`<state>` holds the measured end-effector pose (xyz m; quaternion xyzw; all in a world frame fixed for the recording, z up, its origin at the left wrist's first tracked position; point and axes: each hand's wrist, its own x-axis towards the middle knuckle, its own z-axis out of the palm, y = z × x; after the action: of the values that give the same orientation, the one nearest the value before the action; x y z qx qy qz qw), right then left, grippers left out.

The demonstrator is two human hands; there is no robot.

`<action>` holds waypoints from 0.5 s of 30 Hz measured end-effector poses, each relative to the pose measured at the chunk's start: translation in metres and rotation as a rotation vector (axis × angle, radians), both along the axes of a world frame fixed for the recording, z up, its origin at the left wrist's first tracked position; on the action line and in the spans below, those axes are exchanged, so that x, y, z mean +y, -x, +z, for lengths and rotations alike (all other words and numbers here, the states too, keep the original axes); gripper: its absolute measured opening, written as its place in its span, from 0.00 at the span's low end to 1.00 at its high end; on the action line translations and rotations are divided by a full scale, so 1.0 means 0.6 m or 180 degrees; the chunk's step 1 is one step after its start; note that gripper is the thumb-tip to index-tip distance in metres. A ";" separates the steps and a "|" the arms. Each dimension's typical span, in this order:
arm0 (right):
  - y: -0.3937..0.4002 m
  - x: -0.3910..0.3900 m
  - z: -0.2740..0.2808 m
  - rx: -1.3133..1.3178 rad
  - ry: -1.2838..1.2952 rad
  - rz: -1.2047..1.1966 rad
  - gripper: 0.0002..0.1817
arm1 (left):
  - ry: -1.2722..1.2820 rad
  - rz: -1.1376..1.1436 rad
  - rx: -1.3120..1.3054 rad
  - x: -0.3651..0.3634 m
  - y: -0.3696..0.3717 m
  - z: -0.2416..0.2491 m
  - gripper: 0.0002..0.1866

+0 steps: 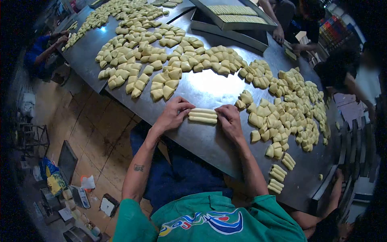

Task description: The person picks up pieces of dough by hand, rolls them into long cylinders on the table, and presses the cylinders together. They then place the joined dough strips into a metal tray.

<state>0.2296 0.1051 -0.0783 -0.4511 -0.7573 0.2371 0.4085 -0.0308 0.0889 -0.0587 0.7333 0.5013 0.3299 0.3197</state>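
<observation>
Three short pale-yellow dough rolls (pixel 202 115) lie side by side on the steel table (pixel 209 86) near its front edge. My left hand (pixel 172 114) presses its fingertips against their left ends. My right hand (pixel 228 119) rests against their right ends, fingers curled. Both hands squeeze the rolls between them. Several cut dough pieces (pixel 161 86) lie just behind my left hand, and more dough pieces (pixel 278 117) are heaped to the right of my right hand.
Several finished rolls (pixel 279 174) lie at the table's near right corner. Metal trays (pixel 231 16) with lined-up rolls stand at the back. Other people (pixel 300 24) work at the far and right sides, one person (pixel 42 50) at the left. Clutter (pixel 68 189) covers the wooden floor.
</observation>
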 end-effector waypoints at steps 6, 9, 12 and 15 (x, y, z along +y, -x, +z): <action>-0.014 0.006 0.020 0.0067 0.0608 0.0344 0.14 | 0.0227 -0.0137 -0.0236 -0.007 0.009 0.013 0.20; -0.001 0.001 0.055 -0.0868 0.0189 0.0698 0.32 | -0.0431 -0.0239 -0.0043 -0.007 0.004 0.013 0.28; 0.029 -0.005 0.060 -0.1263 -0.0011 0.0829 0.34 | -0.0752 -0.0289 0.0024 -0.001 -0.011 -0.002 0.30; 0.031 0.010 0.039 -0.1356 0.0255 0.1070 0.36 | -0.0332 -0.0694 0.0196 0.015 -0.010 -0.004 0.31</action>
<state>0.2112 0.1114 -0.0550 -0.3746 -0.8804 0.2311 0.1767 -0.0249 0.0979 -0.0609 0.8089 0.4103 0.2962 0.2995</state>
